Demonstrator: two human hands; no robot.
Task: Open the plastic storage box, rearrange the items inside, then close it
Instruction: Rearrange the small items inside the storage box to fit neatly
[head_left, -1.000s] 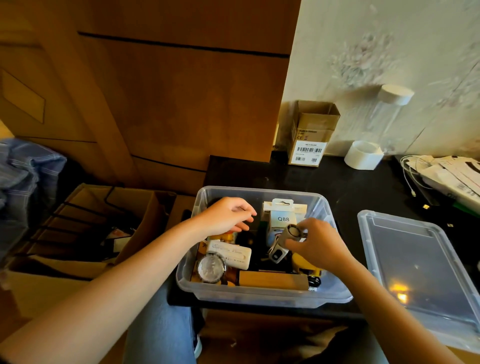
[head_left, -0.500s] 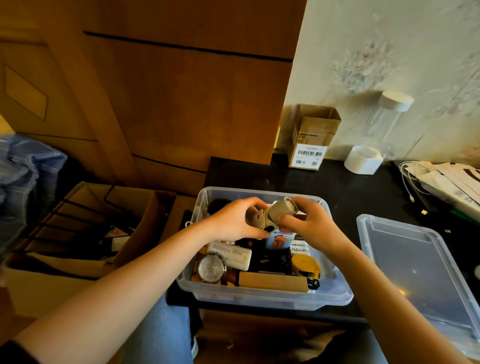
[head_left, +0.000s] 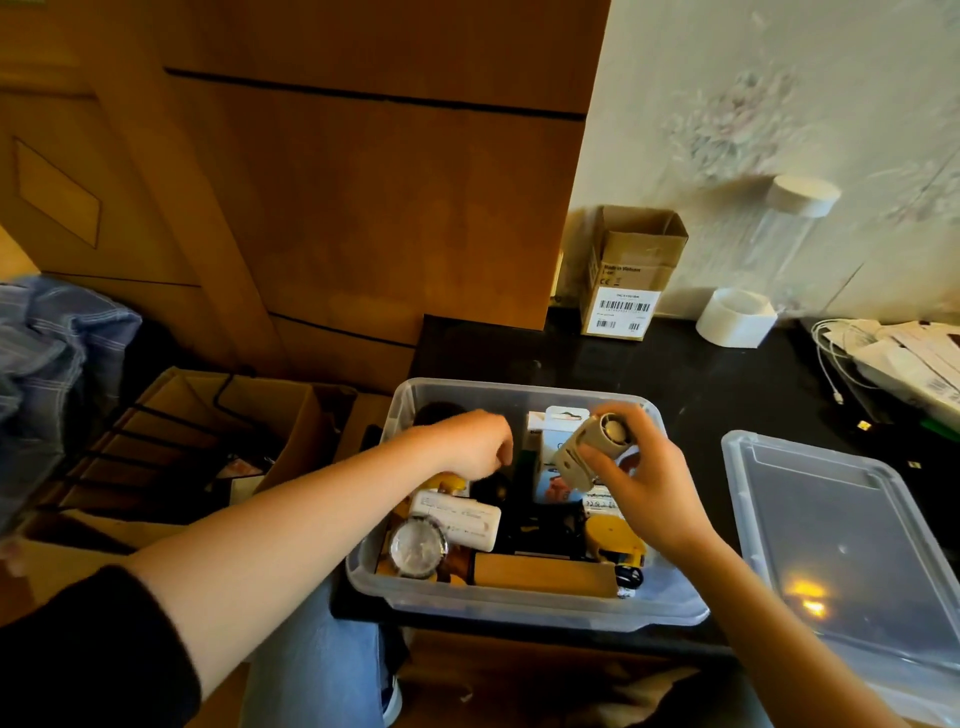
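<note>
Head view, lid off. The storage box (head_left: 524, 605) sits open at lower centre of the frame on the dark surface (head_left: 691, 374), its lid (head_left: 836, 545) lying flat just to the right. Your right hand (head_left: 644, 488) is curled around a small beige cylinder (head_left: 589, 449), held above the right half of the box; the cylinder's long axis tilts up and to the right, its round end facing the camera. Your left hand (head_left: 470, 447) hovers over the upper-left part of the box with fingers bent downward; blur hides whether it pinches anything. The free gap lies below and left of the cylinder, nearer your right hand, beside the upright white package (head_left: 548, 441). Both forearms reach in from the lower edge.
</note>
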